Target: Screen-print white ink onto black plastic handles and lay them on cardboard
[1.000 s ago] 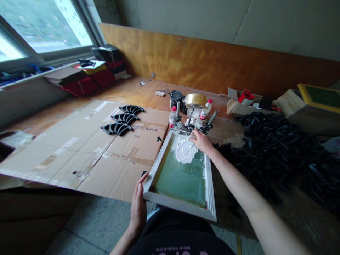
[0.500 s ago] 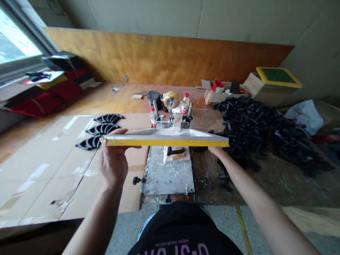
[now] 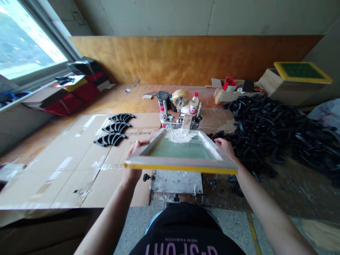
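A screen printing frame with a yellow-taped front edge and greenish mesh is held at a tilt over the metal base plate. My left hand is closed around its left side, with the thumb along the rail. Just outside its right rail, my right hand has its fingers curled together; what they hold, if anything, is hidden. The frame's back end is fixed to a metal clamp with upright posts. The frame hides the middle of the plate.
A large heap of black curved handles lies right. Rows of the same handles lie on cardboard at left. Behind the clamp stand a tape roll, a dark tub and a red-capped bottle.
The frame's front edge has come down, so its mesh now shows and the black handle on the plate is covered. My right hand has moved out from beneath the frame to its right side.
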